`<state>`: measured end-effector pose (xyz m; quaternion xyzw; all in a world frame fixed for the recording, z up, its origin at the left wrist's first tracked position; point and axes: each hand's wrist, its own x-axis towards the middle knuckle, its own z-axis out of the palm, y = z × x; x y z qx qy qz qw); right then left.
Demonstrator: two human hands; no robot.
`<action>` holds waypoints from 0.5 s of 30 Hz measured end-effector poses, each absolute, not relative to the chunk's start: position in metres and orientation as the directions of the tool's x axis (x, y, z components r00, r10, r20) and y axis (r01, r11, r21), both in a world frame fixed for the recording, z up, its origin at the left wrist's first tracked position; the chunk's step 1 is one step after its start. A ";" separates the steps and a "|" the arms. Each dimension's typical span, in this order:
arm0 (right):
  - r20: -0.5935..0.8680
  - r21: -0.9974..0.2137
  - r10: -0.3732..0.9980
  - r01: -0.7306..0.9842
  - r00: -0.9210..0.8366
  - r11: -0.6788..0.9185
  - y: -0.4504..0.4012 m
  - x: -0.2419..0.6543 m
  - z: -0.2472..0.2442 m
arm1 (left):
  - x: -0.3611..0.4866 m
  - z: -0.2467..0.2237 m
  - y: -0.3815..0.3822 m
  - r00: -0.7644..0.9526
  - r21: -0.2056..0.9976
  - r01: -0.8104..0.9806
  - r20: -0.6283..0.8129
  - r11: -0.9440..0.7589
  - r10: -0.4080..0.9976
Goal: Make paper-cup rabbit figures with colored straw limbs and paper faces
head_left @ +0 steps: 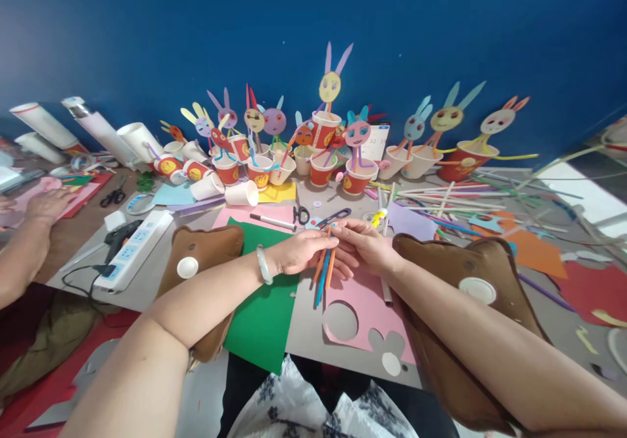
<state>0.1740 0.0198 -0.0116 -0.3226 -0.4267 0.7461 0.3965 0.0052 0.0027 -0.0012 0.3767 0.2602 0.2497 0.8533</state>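
I get an evenly bright feed over the grey tabletop (306,333), with soft shadows and dimness below its front edge. On my screen the blue wall (313,20) pales at the left and darkens toward the upper right. The wide lens stretches the left forearm (210,301) and right forearm (470,320) toward the bottom corners. I find the pipe cleaners (322,281) fairly crisp, but the co-worker's hand (51,202) looks soft.

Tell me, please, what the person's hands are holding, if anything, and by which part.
The left hand and right hand together hold some orange and blue strips near their upper ends; the lower ends stick out free.
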 end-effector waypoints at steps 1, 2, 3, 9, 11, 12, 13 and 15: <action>-0.145 -0.888 0.862 -0.321 -0.485 -0.330 0.020 0.174 -0.011 | 0.005 -0.002 0.004 0.753 0.763 -0.225 -0.258 0.606 0.605; -0.145 -0.885 0.860 -0.325 -0.489 -0.334 0.020 0.174 -0.010 | 0.005 -0.003 0.005 0.766 0.753 -0.218 -0.262 0.621 0.587; -0.142 -0.885 0.861 -0.328 -0.488 -0.331 0.020 0.174 -0.010 | 0.004 -0.003 0.006 0.776 0.744 -0.209 -0.268 0.634 0.571; -0.150 -0.877 0.863 -0.338 -0.482 -0.341 0.023 0.175 -0.013 | 0.001 -0.005 0.008 0.805 0.726 -0.153 -0.301 0.670 0.511; -0.151 -0.876 0.859 -0.336 -0.489 -0.345 0.024 0.175 -0.015 | 0.001 -0.006 0.007 0.806 0.735 -0.168 -0.282 0.656 0.521; -0.148 -0.876 0.858 -0.337 -0.492 -0.345 0.024 0.175 -0.015 | 0.001 -0.006 0.006 0.802 0.743 -0.187 -0.263 0.643 0.537; -0.148 -0.875 0.856 -0.338 -0.495 -0.347 0.025 0.176 -0.015 | 0.001 -0.005 0.006 0.798 0.750 -0.205 -0.244 0.629 0.551; -0.147 -0.873 0.856 -0.341 -0.496 -0.347 0.025 0.175 -0.014 | 0.001 -0.004 0.004 0.797 0.762 -0.217 -0.223 0.611 0.561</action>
